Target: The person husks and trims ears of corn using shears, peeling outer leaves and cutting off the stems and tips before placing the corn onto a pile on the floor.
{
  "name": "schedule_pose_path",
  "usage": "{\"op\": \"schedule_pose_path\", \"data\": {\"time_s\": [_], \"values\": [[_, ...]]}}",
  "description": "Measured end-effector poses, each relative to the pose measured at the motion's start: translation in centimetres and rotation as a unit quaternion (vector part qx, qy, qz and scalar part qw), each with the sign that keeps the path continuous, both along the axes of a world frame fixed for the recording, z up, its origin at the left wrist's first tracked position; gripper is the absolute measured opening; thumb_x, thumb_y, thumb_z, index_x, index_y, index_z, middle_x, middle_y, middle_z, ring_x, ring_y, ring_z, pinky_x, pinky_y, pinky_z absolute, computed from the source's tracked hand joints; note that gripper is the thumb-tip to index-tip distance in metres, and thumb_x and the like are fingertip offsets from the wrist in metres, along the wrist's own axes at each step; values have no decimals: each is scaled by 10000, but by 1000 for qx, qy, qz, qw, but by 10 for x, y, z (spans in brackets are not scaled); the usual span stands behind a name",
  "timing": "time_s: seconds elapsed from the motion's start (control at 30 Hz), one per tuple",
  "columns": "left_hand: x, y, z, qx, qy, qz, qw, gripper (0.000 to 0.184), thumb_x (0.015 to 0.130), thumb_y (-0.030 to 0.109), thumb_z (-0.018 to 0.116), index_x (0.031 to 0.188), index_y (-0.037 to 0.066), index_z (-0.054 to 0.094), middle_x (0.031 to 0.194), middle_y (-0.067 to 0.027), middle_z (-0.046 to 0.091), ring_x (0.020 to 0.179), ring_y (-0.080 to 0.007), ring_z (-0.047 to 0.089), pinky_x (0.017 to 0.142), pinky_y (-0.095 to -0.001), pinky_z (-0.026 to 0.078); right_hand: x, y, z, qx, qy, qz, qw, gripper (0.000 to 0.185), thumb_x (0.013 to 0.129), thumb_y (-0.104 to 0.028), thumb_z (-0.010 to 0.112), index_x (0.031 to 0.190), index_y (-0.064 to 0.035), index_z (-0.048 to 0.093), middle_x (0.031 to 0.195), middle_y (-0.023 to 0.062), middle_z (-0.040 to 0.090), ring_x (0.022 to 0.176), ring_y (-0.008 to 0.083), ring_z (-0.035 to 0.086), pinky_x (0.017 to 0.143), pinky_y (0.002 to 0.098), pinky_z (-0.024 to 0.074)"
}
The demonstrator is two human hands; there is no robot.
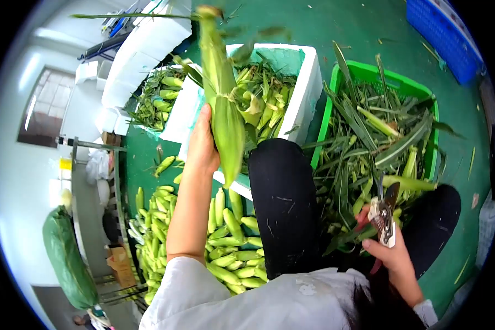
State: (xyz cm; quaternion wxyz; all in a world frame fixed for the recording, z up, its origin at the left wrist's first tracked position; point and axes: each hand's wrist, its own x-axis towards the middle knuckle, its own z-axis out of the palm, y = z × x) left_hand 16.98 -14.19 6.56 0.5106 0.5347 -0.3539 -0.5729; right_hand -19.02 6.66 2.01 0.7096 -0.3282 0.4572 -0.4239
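My left hand (204,140) is closed around an ear of corn (225,121) in its green husk, raised above a white foam box (312,71). The ear stands nearly upright, its stalk end at the top with a long thin leaf sticking out to the left. In my right hand (388,247) is a pair of pruning shears (385,217) with pale handles, its blades pointing away from me. The shears are over the near side of a green crate (327,118) filled with cut leaves and stalks. More husked ears lie inside the foam box.
Trimmed corn ears (231,264) are piled on the floor at my left. A second foam box (168,129) with corn and leaves stands beyond. A blue crate (445,38) is at the far right, and a green sack (69,258) at the far left.
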Motion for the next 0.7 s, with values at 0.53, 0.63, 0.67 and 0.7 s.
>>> {"op": "schedule_pose_path", "data": {"time_s": [0.53,0.63,0.67,0.7], "values": [[-190,153,-41,55,-113,-324,938,667,871,159,705,1418,14,352,1228,-80,562,1085,-154,546,948,-301,438,-80,50,-11,-55,203,15,978,805,774,-380,775,1362,32,411,1217,203,555,1097,324,573,963,382,449],[-189,143,-25,-31,-276,-418,865,654,814,153,749,1353,5,408,1128,-111,619,1030,-168,584,915,-306,459,-95,34,-27,-93,253,62,961,852,766,-434,764,1365,54,405,1243,224,546,1135,338,560,986,384,437],[-188,144,-23,-25,-295,-429,853,648,809,153,751,1342,4,414,1111,-115,626,1016,-175,591,906,-307,464,-95,29,-27,-119,268,83,952,860,762,-445,762,1361,60,408,1244,227,545,1144,340,555,995,384,431],[-188,145,-22,-17,-293,-452,842,646,812,157,748,1344,6,415,1129,-112,620,1030,-172,585,913,-306,460,-96,24,-22,-127,271,117,947,866,747,-451,768,1352,62,420,1245,231,538,1158,344,544,1006,388,423]]}}
